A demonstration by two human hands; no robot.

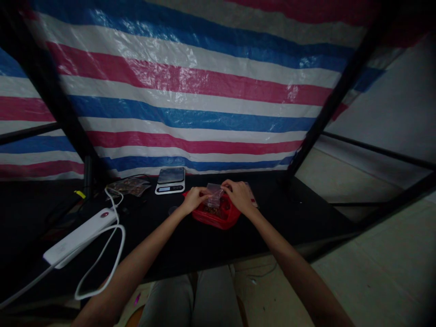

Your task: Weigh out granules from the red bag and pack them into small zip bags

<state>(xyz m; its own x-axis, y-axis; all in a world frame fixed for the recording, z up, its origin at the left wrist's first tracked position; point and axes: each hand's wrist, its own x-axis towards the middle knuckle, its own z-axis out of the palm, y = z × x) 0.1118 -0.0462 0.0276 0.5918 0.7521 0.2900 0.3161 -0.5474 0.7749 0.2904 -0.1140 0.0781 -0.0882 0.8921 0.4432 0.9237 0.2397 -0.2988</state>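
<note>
Head view. My left hand and right hand work close together above the counter. The left is narrowed to a pinch on the left side of a small clear plastic bag; the right has thumb and finger drawn together at its upper right edge. The bag hangs between them, over the open mouth of a red bag, which rests on the counter with small brown pieces inside; whether the clear bag holds anything I cannot tell.

Likely faults: the film is thin and slick, so a light pinch may let one edge slide and the clear bag drop among the pieces. Uneven pulling by my two hands could crease or split it. The red bag appears soft-walled; a wrist pressed on its rim could fold it down and spill pieces onto the counter. Behind my left hand stands a digital scale, near enough that a wide swing might jog it. To the left, the loose loop of white cable beside the power strip lies close to my left forearm; a sleeveless elbow drawn back might catch it.
</note>
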